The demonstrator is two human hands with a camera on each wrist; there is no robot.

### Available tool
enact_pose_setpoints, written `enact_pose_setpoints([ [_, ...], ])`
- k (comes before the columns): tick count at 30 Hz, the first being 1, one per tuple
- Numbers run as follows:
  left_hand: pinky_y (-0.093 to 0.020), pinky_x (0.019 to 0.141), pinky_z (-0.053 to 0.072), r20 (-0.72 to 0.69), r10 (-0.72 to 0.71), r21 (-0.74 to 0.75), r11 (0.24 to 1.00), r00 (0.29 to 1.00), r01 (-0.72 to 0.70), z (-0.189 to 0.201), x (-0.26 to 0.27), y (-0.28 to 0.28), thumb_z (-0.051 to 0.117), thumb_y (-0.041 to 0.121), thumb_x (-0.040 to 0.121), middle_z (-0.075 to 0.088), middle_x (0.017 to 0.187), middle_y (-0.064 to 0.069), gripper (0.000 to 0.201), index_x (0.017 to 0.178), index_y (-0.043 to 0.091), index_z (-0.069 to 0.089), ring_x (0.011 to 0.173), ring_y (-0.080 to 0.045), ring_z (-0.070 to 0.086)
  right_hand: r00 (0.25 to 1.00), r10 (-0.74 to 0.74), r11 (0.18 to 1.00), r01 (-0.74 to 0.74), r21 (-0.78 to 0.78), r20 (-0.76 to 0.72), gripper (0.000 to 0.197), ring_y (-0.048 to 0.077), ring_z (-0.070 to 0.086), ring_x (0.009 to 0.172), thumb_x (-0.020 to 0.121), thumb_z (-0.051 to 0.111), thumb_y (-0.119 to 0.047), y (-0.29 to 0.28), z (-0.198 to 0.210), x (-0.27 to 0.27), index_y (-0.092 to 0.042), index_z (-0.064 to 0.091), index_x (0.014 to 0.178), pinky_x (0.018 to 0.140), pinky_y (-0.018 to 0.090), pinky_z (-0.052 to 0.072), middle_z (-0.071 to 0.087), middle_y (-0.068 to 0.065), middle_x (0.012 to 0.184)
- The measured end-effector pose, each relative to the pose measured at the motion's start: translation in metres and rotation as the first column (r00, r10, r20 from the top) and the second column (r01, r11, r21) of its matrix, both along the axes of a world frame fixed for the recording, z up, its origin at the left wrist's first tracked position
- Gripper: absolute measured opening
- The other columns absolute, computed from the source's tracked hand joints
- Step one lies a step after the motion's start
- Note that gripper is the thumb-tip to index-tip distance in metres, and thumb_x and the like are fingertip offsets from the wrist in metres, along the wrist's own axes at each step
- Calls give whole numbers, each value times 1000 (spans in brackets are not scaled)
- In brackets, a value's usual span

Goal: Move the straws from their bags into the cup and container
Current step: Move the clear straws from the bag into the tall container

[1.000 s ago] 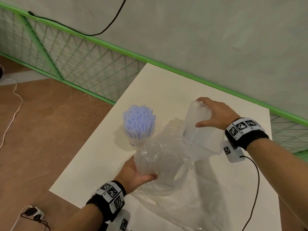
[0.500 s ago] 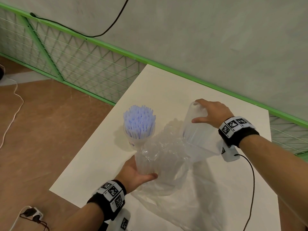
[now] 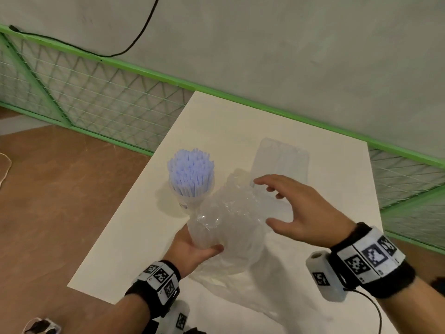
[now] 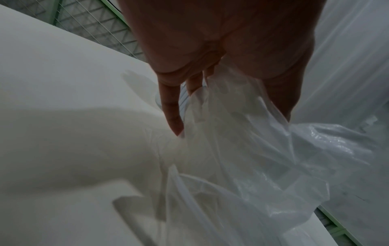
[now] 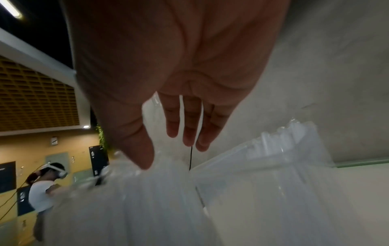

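A clear cup (image 3: 190, 201) packed with upright pale blue straws (image 3: 191, 173) stands on the white table (image 3: 120, 249). My left hand (image 3: 202, 239) grips the lower part of a crinkled clear bag (image 3: 228, 220) of clear straws and holds it upright. In the left wrist view the fingers (image 4: 170, 108) curl into the bag's film (image 4: 252, 158). My right hand (image 3: 265, 201) hovers open over the bag's top, fingers spread, holding nothing. The clear container (image 3: 280, 162) rests on the table just behind the bag. In the right wrist view the open fingers (image 5: 187, 126) hang above the clear straws (image 5: 136, 199) and the container (image 5: 284, 158).
Loose bag film (image 3: 252, 297) trails over the table towards me. The table's left edge (image 3: 115, 222) drops to a brown floor. A green mesh fence (image 3: 96, 97) and a grey wall run along the back. In the right wrist view another person (image 5: 44, 191) stands far off.
My right hand has let go of the container, which now rests on the table behind the bag. That hand has drawn back over the bag with its fingers spread. The left hand keeps its grip.
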State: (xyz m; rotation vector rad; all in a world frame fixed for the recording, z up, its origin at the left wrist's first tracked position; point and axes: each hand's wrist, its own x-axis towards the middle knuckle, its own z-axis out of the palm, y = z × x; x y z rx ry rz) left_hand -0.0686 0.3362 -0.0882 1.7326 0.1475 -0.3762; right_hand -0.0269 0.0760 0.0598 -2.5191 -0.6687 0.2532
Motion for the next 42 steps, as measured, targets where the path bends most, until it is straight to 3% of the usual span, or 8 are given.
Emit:
enact_pose_setpoints([
  [3, -8, 75, 50, 9, -5, -9, 1000, 1000, 5, 1, -2, 0, 92, 20, 62, 73, 100, 16, 60, 112, 31, 60, 94, 4, 67, 1000, 12, 999, -13, -29, -25, 78, 0, 37, 128, 82, 71, -37, 7, -13, -17, -39, 28, 147, 105, 18, 33, 35, -19, 150],
  [6, -7, 74, 50, 16, -11, -31, 999, 1000, 11, 1, -5, 1, 92, 16, 63, 72, 100, 23, 57, 109, 31, 60, 94, 3, 67, 999, -41, 999, 40, 32, 21, 70, 0, 40, 127, 81, 74, -36, 12, -19, -24, -35, 38, 141, 106, 22, 36, 43, -17, 142],
  [11, -14, 79, 51, 8, -19, -64, 998, 1000, 20, 0, -6, 3, 91, 16, 64, 72, 102, 22, 56, 110, 29, 61, 95, 1, 68, 989, -124, 976, 108, 189, 78, 51, -1, 51, 112, 78, 76, -20, 18, -31, -31, -25, 56, 125, 97, 18, 42, 54, -13, 117],
  [17, -14, 78, 51, 8, -18, -64, 998, 1000, 19, -2, -6, 5, 92, 18, 62, 73, 100, 20, 58, 111, 29, 62, 94, 1, 69, 961, -252, 930, 207, 303, 117, 33, 4, 55, 99, 79, 72, -8, 30, -47, -42, -19, 61, 109, 86, 15, 43, 57, -10, 108],
  [23, -13, 77, 52, 12, 8, -69, 998, 1000, -8, -5, -5, 5, 93, 15, 61, 75, 100, 13, 60, 112, 24, 63, 94, -3, 70, 896, -424, 855, 348, 385, 131, 36, 1, 55, 104, 86, 67, -14, 45, -67, -53, -26, 56, 118, 89, 10, 39, 61, -14, 108],
  [29, -30, 89, 54, 1, -6, -61, 998, 1000, 6, -9, -5, 7, 94, 32, 55, 74, 105, 8, 70, 117, 25, 62, 97, -6, 70, 839, -510, 795, 377, 475, 187, 37, 2, 54, 94, 85, 61, -1, 61, -76, -56, -21, 55, 116, 82, 6, 37, 56, -4, 98],
  [36, -32, 90, 54, -9, -8, -48, 999, 1000, 8, -11, -4, 7, 93, 43, 48, 74, 105, 7, 78, 118, 25, 62, 97, -7, 70, 821, -543, 790, 428, 439, 176, 28, 0, 53, 101, 95, 56, -5, 65, -82, -53, -19, 55, 119, 87, 2, 35, 58, -8, 110],
  [42, -24, 85, 54, -25, 13, -51, 999, 1000, -15, -9, -6, 8, 94, 22, 59, 75, 103, 5, 68, 118, 20, 63, 94, -4, 70, 816, -559, 786, 464, 410, 149, 33, 8, 54, 100, 97, 53, -12, 71, -79, -52, -32, 47, 122, 84, 2, 34, 61, -8, 107],
])
